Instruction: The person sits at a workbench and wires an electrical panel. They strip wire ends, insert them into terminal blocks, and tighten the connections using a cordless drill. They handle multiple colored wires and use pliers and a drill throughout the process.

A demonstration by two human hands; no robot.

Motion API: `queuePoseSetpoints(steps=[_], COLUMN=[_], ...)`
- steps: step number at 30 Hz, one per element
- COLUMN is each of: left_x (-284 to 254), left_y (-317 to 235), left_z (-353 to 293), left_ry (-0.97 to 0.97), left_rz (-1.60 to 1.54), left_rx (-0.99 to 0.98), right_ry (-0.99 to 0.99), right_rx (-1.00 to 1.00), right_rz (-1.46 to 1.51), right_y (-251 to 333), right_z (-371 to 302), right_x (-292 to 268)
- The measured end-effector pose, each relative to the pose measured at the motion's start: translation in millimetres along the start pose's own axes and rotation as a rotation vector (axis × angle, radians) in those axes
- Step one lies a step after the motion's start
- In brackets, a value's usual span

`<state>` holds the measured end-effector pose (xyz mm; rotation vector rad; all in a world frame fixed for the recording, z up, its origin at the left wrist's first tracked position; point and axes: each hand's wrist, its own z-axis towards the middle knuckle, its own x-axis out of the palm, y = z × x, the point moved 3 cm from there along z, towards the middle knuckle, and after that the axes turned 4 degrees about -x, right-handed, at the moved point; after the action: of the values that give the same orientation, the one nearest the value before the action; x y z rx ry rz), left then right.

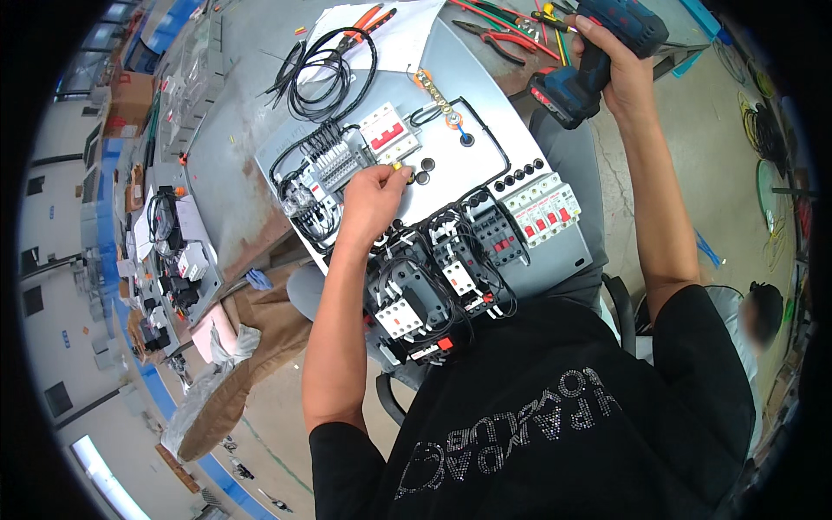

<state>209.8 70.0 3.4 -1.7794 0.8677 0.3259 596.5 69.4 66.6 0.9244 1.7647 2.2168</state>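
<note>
My right hand is wrapped round the handle of a blue and black cordless drill, raised at the upper right beyond the panel's edge. On a light metal mounting plate, my left hand is pinched closed at a small yellow piece, mostly covered by the fingertips. Right beside those fingertips lie round dark holes. Just beyond them sits a white circuit breaker with red levers. A row of terminal blocks is fixed to the left of it.
Wired contactors line the plate's near side, with a row of breakers at right. A brass terminal bar is on the far part. Coiled black cable, orange-handled cutters and red pliers lie on the bench.
</note>
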Motion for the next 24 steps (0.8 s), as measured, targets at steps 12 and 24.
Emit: queuePoseSetpoints(steps=[12, 24], left_x=[-1, 16], left_y=[19, 29], left_z=[1, 0], left_ry=[0.167, 0.095], left_rz=[-0.707, -0.833], left_rx=[-0.186, -0.104], right_ry=[0.022, 0.121], right_rx=[-0.136, -0.381], right_rz=[-0.026, -0.118], right_y=[14, 31], right_z=[3, 61], right_x=[0, -15])
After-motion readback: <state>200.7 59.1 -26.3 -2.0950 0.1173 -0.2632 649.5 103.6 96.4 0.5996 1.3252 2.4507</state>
